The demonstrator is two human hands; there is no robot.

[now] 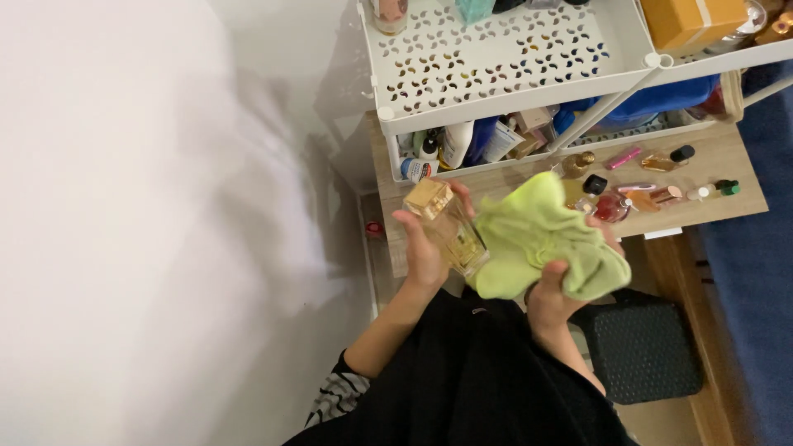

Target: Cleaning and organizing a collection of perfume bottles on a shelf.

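Wooden surface [727, 157] crowded with little bottles beside a white wall, left hand [423, 248] wrapped around a square glass bottle with gold cap [446, 225], right hand [552, 299] squeezing a soft green cloth [533, 235]

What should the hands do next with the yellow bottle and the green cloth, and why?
Probably slide the green cloth across the side of the perfume bottle. The left hand has a grip on the bottle, held above the wooden shelf, and the right hand holds the bunched cloth right against it, so a wipe looks like the nearest small move.
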